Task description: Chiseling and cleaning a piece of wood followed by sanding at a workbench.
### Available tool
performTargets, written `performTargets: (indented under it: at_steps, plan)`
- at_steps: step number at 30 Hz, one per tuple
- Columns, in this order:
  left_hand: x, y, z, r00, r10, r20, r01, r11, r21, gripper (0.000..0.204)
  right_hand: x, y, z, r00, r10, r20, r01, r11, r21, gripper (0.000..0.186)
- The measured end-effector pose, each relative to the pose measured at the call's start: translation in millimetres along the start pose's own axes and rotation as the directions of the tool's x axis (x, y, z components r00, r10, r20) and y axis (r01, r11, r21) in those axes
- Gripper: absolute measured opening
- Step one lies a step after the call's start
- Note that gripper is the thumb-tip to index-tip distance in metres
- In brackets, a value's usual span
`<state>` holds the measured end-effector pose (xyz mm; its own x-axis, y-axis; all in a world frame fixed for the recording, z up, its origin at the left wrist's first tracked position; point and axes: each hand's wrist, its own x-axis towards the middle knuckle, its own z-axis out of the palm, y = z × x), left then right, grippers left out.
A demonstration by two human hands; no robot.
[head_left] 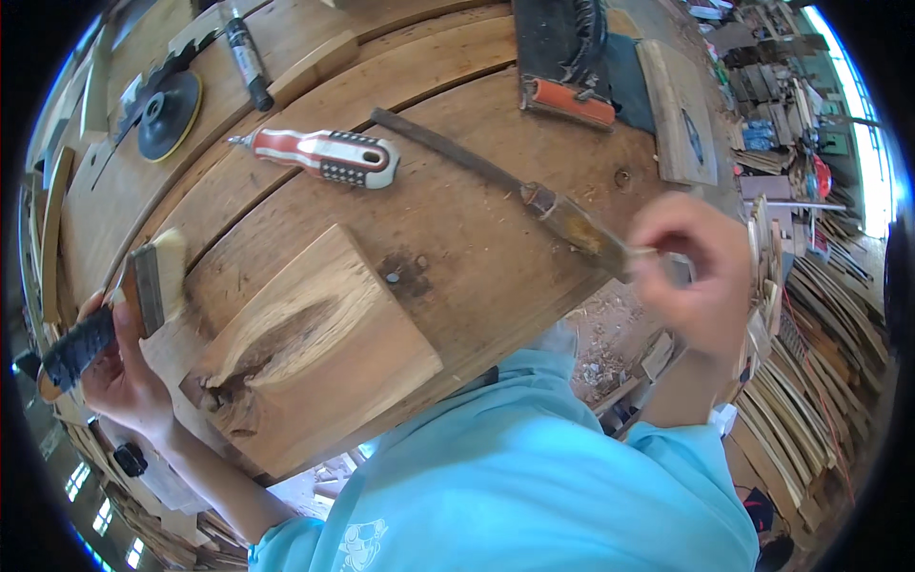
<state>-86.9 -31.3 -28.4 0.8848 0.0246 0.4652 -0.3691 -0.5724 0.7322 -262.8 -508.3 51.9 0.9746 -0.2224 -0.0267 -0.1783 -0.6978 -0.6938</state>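
Observation:
My left hand (129, 377) is closed round a flat brush (149, 286) with pale bristles and black wrapping on its handle, at the bench's left edge. Beside it lies a wooden block (329, 357) with a dark, knotty hollow in its top face. My right hand (701, 272), slightly blurred, has thumb and fingers curled together in a pinch at the handle end of a chisel (572, 224). What sits between those fingertips is too small to make out. The chisel rests on the bench, its long dark blade pointing to the far left.
A red and white screwdriver (324, 157) lies mid-bench (457, 276). Farther back are a black round sanding pad (170, 114), a marker (248, 59), an orange-edged black tool (569, 103) and a wooden board (679, 114). Stacked wood strips (801, 410) stand at the right.

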Motion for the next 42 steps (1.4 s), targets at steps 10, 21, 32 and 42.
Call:
performTargets:
  at_steps: [10, 21, 32, 42]
  plan:
    - [-6, -16, 0, 0.999, -0.002, -0.042, 0.001, 0.999, -0.044, 0.028, -82, 59, -50, 0.903, 0.307, -0.299, -0.379, 0.899, -0.221, 0.043]
    - [-1, 104, 19, 0.974, 0.204, 0.095, -0.200, 0.978, -0.055, 0.020, -1, 37, 0, 0.979, -0.196, -0.058, 0.182, 0.966, -0.185, 0.042]
    - [-84, 258, 201, 0.572, 0.164, 0.804, -0.558, 0.796, 0.235, 0.046, 22, 75, -46, 0.966, -0.243, -0.094, 0.228, 0.963, -0.144, 0.039]
    - [-156, 315, 202, 0.464, 0.692, 0.554, -0.556, 0.714, -0.427, 0.040, 23, 93, -91, 0.946, -0.319, 0.053, 0.310, 0.845, -0.435, 0.042]
